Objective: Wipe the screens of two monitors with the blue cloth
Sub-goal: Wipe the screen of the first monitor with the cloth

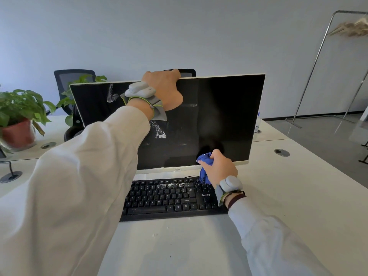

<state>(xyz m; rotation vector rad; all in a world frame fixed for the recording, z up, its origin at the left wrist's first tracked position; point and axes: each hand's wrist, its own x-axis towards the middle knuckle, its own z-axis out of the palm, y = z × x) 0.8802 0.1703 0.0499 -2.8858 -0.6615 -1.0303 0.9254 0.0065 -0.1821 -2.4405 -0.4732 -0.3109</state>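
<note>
A white left sleeve (79,176) covered the lower left corner of the monitor (219,116) and the left end of the keyboard (169,196). The monitor itself hid most of a second chair (187,72), only the top of its backrest showing, and all but a sliver of a white bottle (258,124) at its right edge. At far right a pale, feathery object (352,28) on a metal rack (318,66) was cut by the frame edge and could not be identified. The fingertips of the left hand (165,88) lay out of sight behind the monitor; its fingers curled over the top edge, clamped on the frame.

The white-framed monitor stood on the worktop (298,196) just behind the keyboard, its screen dark. White smears (159,130) marked the left half, with fainter streaks near the middle; the right half looked clean. The blue cloth (205,170) was bunched in the right hand (219,168), whose fingers were clamped round it, and met the bottom edge of the screen right of centre, its loose end hanging over the keyboard's upper right keys. Each wrist carried a grey band.

The worktop was white, set before a plain pale wall, with grey floor at right. A black mesh chair (73,80) stood behind the monitor's left corner, a potted plant (20,108) at far left. Round cable ports (281,152) dotted the worktop, and white specks (171,184) lay along the keyboard's upper rows.
</note>
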